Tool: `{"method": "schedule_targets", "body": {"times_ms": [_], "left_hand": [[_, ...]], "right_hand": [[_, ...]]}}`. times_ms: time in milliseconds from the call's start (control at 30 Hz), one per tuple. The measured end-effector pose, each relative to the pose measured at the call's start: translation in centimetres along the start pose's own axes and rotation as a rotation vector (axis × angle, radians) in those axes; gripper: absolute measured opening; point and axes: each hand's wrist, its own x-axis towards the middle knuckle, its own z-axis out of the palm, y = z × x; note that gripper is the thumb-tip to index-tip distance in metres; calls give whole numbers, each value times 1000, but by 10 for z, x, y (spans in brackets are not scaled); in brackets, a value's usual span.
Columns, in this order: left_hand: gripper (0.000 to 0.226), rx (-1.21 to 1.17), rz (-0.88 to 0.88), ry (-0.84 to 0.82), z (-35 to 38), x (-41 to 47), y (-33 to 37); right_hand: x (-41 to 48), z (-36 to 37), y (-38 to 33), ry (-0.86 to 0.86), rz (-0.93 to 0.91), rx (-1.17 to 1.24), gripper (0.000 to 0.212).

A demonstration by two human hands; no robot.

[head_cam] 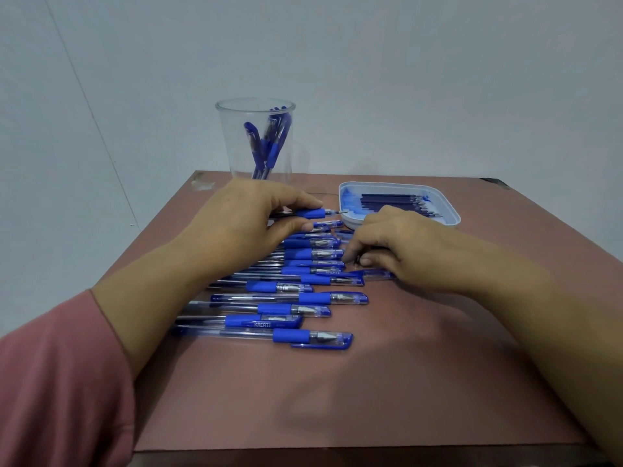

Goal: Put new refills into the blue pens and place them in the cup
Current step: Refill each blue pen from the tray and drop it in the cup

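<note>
Blue pens [286, 299] lie in a row on the reddish-brown table [404, 382], caps to the right. Most of them sit below the left hand's grip and nearer to the person. The left hand [249, 217] pinches one uncapped pen [313, 214] between the thumb and curled fingers, holding it level over the far end of the row with its bare metal tip pointing right. Just past that tip sits a shallow white tray [451, 210] holding dark refills [391, 200] laid side by side. Behind the gripping hand stands a clear plastic cup [229, 139] with a few standing pens [269, 143] leaning inside it. The right hand [401, 244] is to the right of the pinched pen and nearer, its fingers curled down and drawn close together beside the capped ends of the row. It may be pinching something small and dark, but the fingers hide it, so I cannot tell. A pink sleeve [50, 382] covers the left upper arm.
</note>
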Motion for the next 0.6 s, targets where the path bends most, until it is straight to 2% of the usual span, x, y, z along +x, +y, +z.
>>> {"method": "schedule_targets", "body": {"times_ms": [133, 367, 533, 600], "left_hand": [[32, -26, -6, -4, 1, 0, 1], [32, -112, 19, -15, 4, -2, 1], [34, -146, 55, -5, 4, -2, 5], [33, -163, 54, 1, 5, -2, 4]], "right_hand": [[-4, -7, 2, 59, 16, 52, 20], [-11, -9, 6, 421, -13, 212, 26], [-1, 2, -6, 483, -28, 351, 16], [-1, 1, -6, 493, -47, 366, 21]]}}
